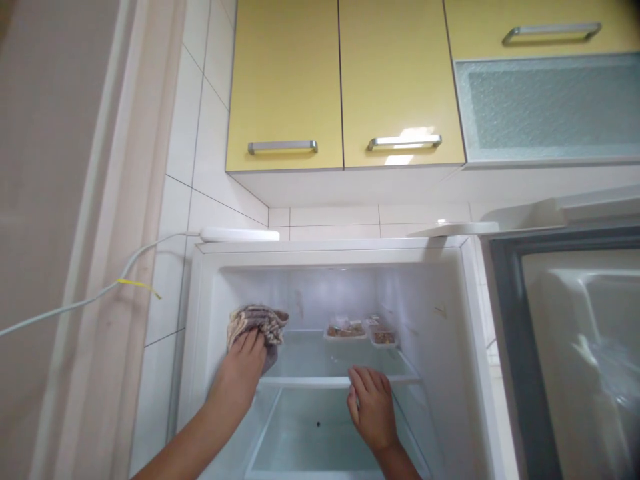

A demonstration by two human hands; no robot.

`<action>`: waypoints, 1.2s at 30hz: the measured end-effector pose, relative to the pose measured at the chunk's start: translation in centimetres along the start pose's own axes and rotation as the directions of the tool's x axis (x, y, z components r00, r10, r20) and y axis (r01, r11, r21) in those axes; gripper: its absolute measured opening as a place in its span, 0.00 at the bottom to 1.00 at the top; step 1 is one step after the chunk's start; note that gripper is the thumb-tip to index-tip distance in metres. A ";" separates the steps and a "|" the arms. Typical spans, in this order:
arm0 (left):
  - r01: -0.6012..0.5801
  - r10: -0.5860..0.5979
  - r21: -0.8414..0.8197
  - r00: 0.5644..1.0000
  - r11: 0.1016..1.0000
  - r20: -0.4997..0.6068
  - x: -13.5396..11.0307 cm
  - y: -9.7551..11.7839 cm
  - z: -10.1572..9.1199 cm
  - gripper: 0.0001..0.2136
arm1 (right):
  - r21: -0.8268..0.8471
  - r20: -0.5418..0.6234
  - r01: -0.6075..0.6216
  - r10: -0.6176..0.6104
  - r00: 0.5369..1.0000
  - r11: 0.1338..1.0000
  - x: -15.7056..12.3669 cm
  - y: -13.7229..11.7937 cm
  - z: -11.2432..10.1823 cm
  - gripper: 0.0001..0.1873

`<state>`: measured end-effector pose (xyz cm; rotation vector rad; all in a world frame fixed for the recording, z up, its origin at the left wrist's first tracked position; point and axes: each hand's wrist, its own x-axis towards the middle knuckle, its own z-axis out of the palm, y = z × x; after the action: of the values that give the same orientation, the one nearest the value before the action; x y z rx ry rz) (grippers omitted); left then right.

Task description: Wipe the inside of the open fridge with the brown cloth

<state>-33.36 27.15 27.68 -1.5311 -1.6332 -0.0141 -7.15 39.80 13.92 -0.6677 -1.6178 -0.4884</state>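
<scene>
I look into an open white fridge [330,253]. My left hand [245,363] presses a crumpled brown and grey cloth [257,323] against the inner left wall, fingers closed on it. My right hand [370,403] rests on the front edge of the glass shelf [320,381], fingers curled over the rim. Two small clear food trays [346,330] with brownish contents sit at the back right of that shelf.
The fridge door [575,347] stands open at the right. Yellow wall cabinets [345,87] with metal handles hang above. A white cable [100,290] runs along the tiled left wall to a white plug block on the fridge top.
</scene>
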 end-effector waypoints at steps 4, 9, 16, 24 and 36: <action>0.032 -0.031 0.019 0.999 0.999 -0.037 -2.6 -1.2 -0.8 0.27 | 0.007 -0.017 -0.015 0.015 1.000 1.000 -0.3 0.2 0.3 0.17; 0.109 -0.098 0.041 0.970 0.993 -0.224 1.3 -1.8 -3.2 0.25 | -0.003 -0.007 0.007 -0.007 1.000 1.000 -0.1 0.2 0.1 0.18; 0.180 -0.179 -0.028 0.929 0.983 -0.325 10.3 -1.4 -4.4 0.14 | -0.044 -0.015 0.043 -0.044 0.999 0.998 0.5 -0.2 -0.7 0.19; 0.156 -0.162 -0.044 0.946 0.987 -0.282 14.5 -0.9 2.8 0.17 | -0.040 -0.067 0.062 -0.065 0.996 0.997 0.6 0.0 -0.2 0.20; -0.051 0.034 -0.134 0.992 0.990 -0.123 14.5 0.8 11.3 0.16 | -0.040 -0.033 0.045 -0.046 0.998 0.998 0.5 0.2 0.0 0.20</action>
<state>-37.13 45.14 28.70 -1.6359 -1.5302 -0.1953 -7.05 40.06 14.40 -0.6496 -1.5975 -0.5633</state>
